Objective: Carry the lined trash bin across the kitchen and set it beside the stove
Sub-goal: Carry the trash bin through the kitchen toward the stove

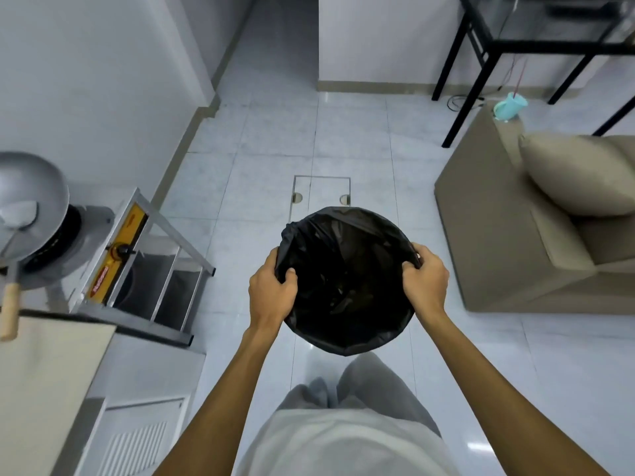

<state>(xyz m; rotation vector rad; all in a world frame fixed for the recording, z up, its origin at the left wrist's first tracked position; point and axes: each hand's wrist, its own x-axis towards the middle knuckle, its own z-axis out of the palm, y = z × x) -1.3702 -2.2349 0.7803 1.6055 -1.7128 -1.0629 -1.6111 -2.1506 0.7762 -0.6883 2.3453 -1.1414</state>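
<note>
Seen from above, a person holds a round trash bin (347, 280) out in front of the body, over a pale tiled floor (261, 156). The bin is lined with a black plastic bag (343, 235) that folds over its rim and hides the inside in shadow. The left hand (273, 292) grips the left side of the rim, fingers curled over the edge and pinching the bag. The right hand (426, 278) is closed on the opposite side in the same way, with bunched liner between its fingers. The bin sits between the two hands, directly ahead of the person's light grey trousers (360, 383); whether its base touches the floor cannot be seen. To the left, well apart from the bin, stands a metal-framed stove (113, 255) with a yellow front panel, carrying a grey wok (31, 190) with a wooden-handled spatula (10, 304) resting in it. To the right is a beige sofa (508, 242) with a cushion (577, 173). Farther back on the right stands a black-legged table (481, 49), with a small turquoise object (510, 106) on the floor near it. White walls close the room behind.
</note>
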